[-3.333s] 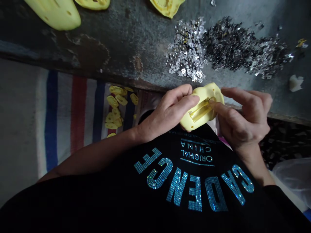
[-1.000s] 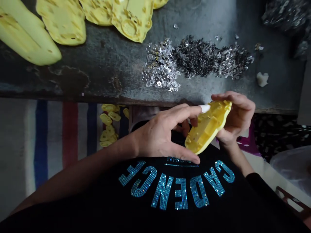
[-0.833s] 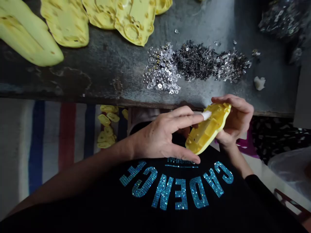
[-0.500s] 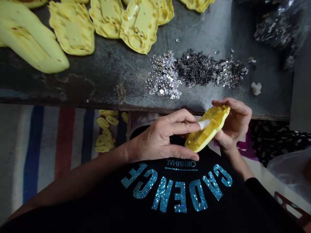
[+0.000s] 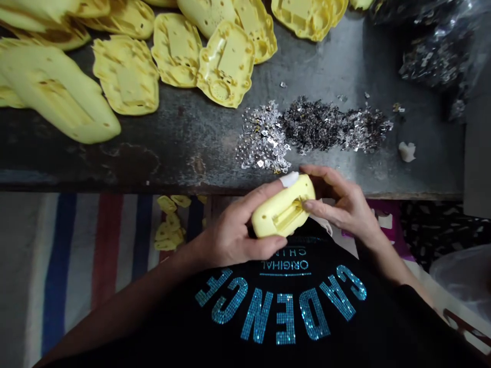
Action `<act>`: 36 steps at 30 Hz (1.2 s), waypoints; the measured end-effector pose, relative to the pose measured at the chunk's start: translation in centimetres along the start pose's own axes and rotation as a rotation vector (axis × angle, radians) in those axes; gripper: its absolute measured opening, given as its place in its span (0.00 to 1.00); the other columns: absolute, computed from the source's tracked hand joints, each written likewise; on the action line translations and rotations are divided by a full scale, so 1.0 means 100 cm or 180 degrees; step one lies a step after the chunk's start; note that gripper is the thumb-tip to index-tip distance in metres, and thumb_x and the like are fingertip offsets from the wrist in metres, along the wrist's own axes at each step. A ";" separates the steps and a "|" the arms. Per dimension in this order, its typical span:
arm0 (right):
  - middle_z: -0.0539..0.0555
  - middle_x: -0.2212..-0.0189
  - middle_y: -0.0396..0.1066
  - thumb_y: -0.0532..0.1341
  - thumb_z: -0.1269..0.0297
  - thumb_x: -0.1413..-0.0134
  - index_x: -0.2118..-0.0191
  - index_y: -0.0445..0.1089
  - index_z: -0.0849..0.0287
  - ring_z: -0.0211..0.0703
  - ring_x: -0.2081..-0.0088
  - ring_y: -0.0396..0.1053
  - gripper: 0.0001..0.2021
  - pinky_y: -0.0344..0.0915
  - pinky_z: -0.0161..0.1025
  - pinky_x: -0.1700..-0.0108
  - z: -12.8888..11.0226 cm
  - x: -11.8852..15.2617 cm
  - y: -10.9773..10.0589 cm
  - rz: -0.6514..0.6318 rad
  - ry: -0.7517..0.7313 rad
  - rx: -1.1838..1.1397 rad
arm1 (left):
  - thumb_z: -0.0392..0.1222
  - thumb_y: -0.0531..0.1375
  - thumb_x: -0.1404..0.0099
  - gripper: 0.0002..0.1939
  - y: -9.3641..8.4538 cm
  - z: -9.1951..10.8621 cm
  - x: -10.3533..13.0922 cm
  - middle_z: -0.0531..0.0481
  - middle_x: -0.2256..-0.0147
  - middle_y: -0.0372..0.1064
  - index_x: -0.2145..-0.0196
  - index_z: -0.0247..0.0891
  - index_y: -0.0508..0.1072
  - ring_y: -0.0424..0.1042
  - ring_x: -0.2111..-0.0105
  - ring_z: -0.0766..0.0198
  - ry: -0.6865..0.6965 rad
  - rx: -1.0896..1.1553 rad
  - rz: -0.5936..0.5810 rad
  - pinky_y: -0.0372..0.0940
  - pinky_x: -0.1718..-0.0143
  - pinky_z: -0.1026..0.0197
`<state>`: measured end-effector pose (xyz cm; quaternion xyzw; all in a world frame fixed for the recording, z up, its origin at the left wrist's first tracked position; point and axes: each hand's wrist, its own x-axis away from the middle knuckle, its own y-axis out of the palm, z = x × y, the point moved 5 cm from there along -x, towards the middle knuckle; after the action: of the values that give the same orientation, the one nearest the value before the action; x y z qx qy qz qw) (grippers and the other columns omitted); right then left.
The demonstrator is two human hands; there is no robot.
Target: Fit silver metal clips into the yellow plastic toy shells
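Observation:
A yellow plastic shell (image 5: 284,207) is held in front of my chest, its smooth outer side with a long slot facing up. My left hand (image 5: 245,222) grips its left end, thumb along the near edge and a finger with a white wrap (image 5: 289,179) on the far edge. At the right end, my right hand (image 5: 339,202) has its thumb by the slot and its fingers at the far side. Whether a small part is between those fingers is hidden. Beyond the hands, small metal pieces (image 5: 314,125) lie heaped on the dark table (image 5: 215,148).
More yellow shells (image 5: 128,76) cover the table's back left. A clear bag of metal pieces (image 5: 437,56) stands at the back right, with a white scrap (image 5: 407,152) nearer. Below the table's left edge, yellow parts (image 5: 169,232) lie over striped cloth (image 5: 107,245).
The yellow shell has been turned over from its ribbed inner side to its smooth outer side and moved left. My right thumb has come to the slot. The view has shifted slightly.

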<state>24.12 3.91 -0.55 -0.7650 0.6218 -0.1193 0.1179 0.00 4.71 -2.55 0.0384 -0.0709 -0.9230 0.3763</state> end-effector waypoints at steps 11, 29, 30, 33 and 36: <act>0.54 0.60 0.79 0.71 0.53 0.28 0.56 0.82 0.46 0.58 0.53 0.72 0.06 0.66 0.56 0.49 0.022 -0.060 -0.009 0.1028 -0.0913 0.2826 | 0.41 0.72 0.34 0.42 -0.014 -0.013 0.017 0.34 0.39 0.80 0.27 0.47 0.64 0.86 0.67 0.56 -0.0928 0.1718 0.1019 0.83 0.73 0.59; 0.55 0.57 0.82 0.70 0.59 0.29 0.54 0.84 0.49 0.58 0.52 0.78 0.05 0.74 0.57 0.47 0.024 -0.017 -0.028 0.0714 -0.0614 0.2068 | 0.39 0.73 0.36 0.41 -0.005 -0.010 0.000 0.42 0.42 0.83 0.29 0.49 0.65 0.86 0.69 0.57 -0.1021 0.1570 0.1173 0.82 0.75 0.60; 0.55 0.58 0.82 0.70 0.61 0.29 0.55 0.85 0.49 0.58 0.52 0.78 0.04 0.74 0.57 0.47 0.021 -0.016 -0.027 0.0747 -0.0655 0.2013 | 0.40 0.74 0.36 0.41 -0.004 -0.011 0.001 0.41 0.42 0.83 0.29 0.49 0.65 0.86 0.69 0.57 -0.1045 0.1557 0.1191 0.82 0.75 0.59; 0.52 0.60 0.83 0.71 0.63 0.29 0.55 0.85 0.46 0.54 0.57 0.80 0.03 0.75 0.54 0.52 0.005 -0.011 -0.026 0.0734 -0.0780 0.1582 | 0.42 0.75 0.36 0.43 0.000 -0.012 0.001 0.39 0.40 0.82 0.27 0.49 0.64 0.86 0.68 0.57 -0.1017 0.1504 0.1125 0.83 0.75 0.59; 0.50 0.59 0.86 0.74 0.63 0.30 0.53 0.85 0.43 0.52 0.60 0.82 0.05 0.76 0.53 0.54 -0.020 -0.002 -0.021 0.0535 -0.0951 0.1211 | 0.44 0.75 0.34 0.46 0.005 -0.010 0.000 0.39 0.39 0.82 0.25 0.49 0.63 0.87 0.66 0.56 -0.0911 0.1413 0.0944 0.84 0.72 0.59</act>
<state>25.36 4.43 2.01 -0.6838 0.6252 -0.1095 0.3598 0.44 4.27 -3.47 -0.0214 -0.3281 -0.8160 0.4755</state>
